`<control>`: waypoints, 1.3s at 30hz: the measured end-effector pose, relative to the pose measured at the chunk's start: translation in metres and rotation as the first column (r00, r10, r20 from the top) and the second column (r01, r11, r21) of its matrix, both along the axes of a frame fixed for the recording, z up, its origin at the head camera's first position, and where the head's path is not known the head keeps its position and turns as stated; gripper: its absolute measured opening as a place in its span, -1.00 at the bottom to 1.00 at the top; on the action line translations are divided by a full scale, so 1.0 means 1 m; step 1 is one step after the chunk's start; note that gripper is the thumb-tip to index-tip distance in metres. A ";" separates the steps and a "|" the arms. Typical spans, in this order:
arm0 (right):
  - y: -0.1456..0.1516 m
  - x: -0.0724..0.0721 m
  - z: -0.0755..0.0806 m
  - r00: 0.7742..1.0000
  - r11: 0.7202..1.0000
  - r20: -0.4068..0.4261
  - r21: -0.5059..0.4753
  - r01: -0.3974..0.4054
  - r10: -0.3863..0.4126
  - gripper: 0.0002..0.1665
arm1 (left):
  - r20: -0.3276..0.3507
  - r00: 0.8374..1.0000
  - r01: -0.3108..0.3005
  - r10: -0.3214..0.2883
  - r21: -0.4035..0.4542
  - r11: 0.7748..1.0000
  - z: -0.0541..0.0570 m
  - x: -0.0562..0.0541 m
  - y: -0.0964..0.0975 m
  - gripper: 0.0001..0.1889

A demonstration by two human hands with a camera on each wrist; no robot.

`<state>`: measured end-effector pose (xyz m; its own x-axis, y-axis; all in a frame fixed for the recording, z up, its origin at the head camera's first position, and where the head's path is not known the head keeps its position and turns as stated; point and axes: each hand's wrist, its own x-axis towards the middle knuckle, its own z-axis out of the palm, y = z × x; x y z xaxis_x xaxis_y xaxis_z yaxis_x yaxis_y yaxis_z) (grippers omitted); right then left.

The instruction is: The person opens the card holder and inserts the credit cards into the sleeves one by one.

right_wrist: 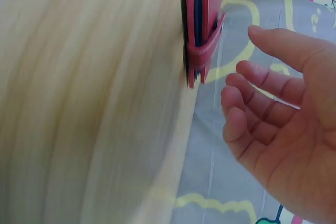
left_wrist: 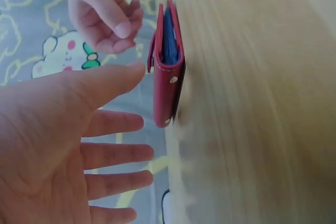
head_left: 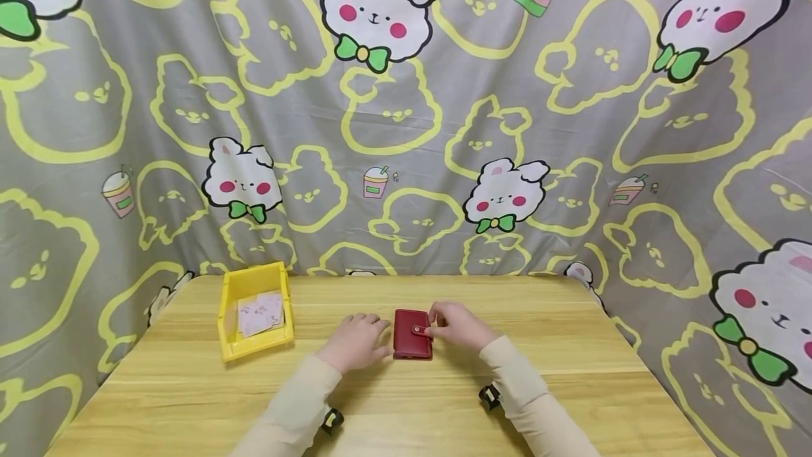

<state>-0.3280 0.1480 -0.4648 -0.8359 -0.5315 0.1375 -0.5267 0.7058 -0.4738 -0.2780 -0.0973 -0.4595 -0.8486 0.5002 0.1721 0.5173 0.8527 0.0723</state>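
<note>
- Near your desk's (head_left: 412, 400) far-left corner, a yellow plastic-looking bin (head_left: 259, 350) holds a few overlapping pale pink cards (head_left: 260, 314).
- The red wallet (head_left: 407, 337) lies flat, set in from the far edge, about midway between the left and right edges; dark blue layers (left_wrist: 169, 43) show between its covers.
- It is rectangular, smooth and leather-like, with a snap strap (head_left: 421, 331) on its right.
- Your left hand (head_left: 357, 342) is just beside the wallet's left side, fingers straight and spread; this grip is wide, holding nothing.
- Your right hand (head_left: 462, 326) is by the strap, fingers loosely curled, thumb apart; this grip is slack, holding nothing.
</note>
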 end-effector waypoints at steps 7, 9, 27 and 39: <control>-0.017 0.002 -0.007 0.998 0.998 0.040 0.023 0.056 -0.057 -0.65 | 0.092 0.995 0.035 -0.044 0.095 0.995 -0.006 -0.015 0.012 -0.42; -0.022 0.001 -0.009 0.995 0.996 0.055 0.032 0.077 -0.079 -0.62 | 0.114 0.992 0.034 -0.046 0.112 0.993 -0.008 -0.019 0.016 -0.44; -0.051 0.006 -0.015 0.984 0.970 -0.065 0.166 0.176 -0.168 -0.70 | 0.114 0.993 -0.002 -0.009 0.093 0.996 -0.013 -0.016 0.023 -0.47; -0.038 0.004 -0.013 0.987 0.986 -0.018 0.058 0.158 -0.157 -0.70 | 0.115 0.993 0.000 -0.011 0.096 0.995 -0.014 -0.016 0.025 -0.45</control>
<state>-0.3240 0.1097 -0.4781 -0.9080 -0.4012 0.1210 -0.4129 0.8069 -0.4224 -0.2937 -0.0723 -0.4737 -0.8630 0.4906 0.1203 0.5052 0.8364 0.2128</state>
